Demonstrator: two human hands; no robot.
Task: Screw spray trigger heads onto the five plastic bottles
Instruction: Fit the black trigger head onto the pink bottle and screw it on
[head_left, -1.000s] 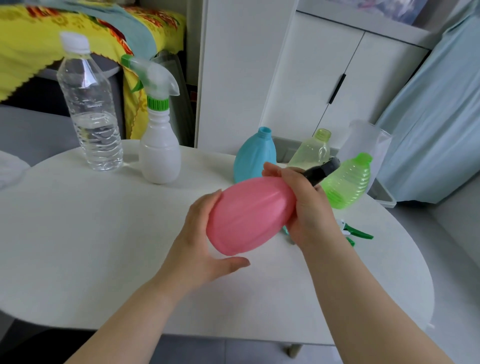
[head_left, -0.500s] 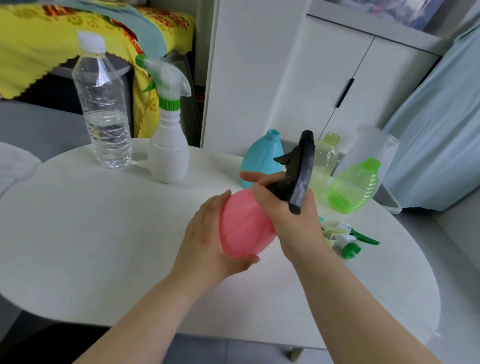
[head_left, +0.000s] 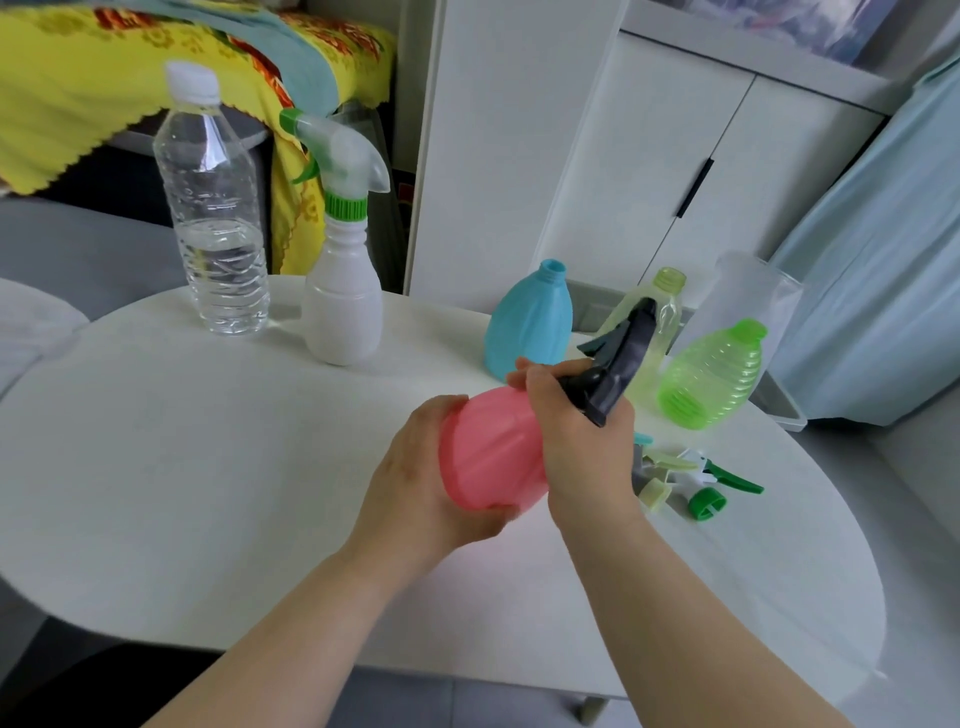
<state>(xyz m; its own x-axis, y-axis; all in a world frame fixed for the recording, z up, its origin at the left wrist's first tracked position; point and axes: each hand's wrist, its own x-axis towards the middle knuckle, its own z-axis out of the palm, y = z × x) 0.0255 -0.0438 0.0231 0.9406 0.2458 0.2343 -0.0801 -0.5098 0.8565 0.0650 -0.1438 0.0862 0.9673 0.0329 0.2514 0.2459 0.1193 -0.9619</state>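
My left hand (head_left: 415, 483) cups the base of a pink bottle (head_left: 491, 452) held tilted above the white table (head_left: 208, 467). My right hand (head_left: 582, 441) grips the bottle's neck, where a black spray trigger head (head_left: 618, 358) sits, pointing up and away. A white bottle (head_left: 343, 312) with a clear and green trigger head stands at the back. A blue bottle (head_left: 530, 322), a pale yellow-green bottle (head_left: 660, 317) and a bright green bottle (head_left: 711, 374) stand open-necked behind my hands. Loose trigger heads (head_left: 696, 478) lie on the table to the right.
A clear water bottle (head_left: 213, 223) with a white cap stands at the back left. A translucent jug (head_left: 743, 291) stands behind the green bottle. White cabinets and a light blue curtain lie beyond the table's far edge.
The pink bottle has swung from lying sideways to more upright, base toward me. The black trigger head has turned on the neck and now points up and away.
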